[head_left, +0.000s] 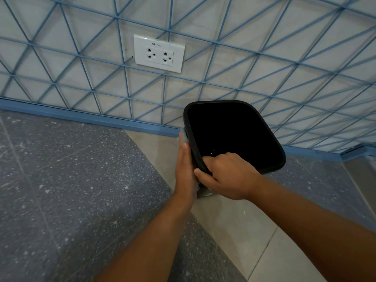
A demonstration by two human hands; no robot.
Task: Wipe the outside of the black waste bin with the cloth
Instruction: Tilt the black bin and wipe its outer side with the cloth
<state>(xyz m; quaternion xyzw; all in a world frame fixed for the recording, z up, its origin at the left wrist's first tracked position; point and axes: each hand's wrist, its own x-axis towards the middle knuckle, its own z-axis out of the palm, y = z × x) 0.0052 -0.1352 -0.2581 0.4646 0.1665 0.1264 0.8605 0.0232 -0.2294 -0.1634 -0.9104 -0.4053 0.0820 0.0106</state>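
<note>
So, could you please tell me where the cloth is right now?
In the head view, the cloth is pressed flat under the left hand against the bin's left outer wall, just left of the right hand gripping the rim.

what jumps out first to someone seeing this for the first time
A black waste bin sits at centre right near the wall, its dark opening facing the camera. The right hand grips its near rim, while the left hand presses a pale cloth flat against its left side. Above, a white double socket stands out on the blue-lined wall.
</note>
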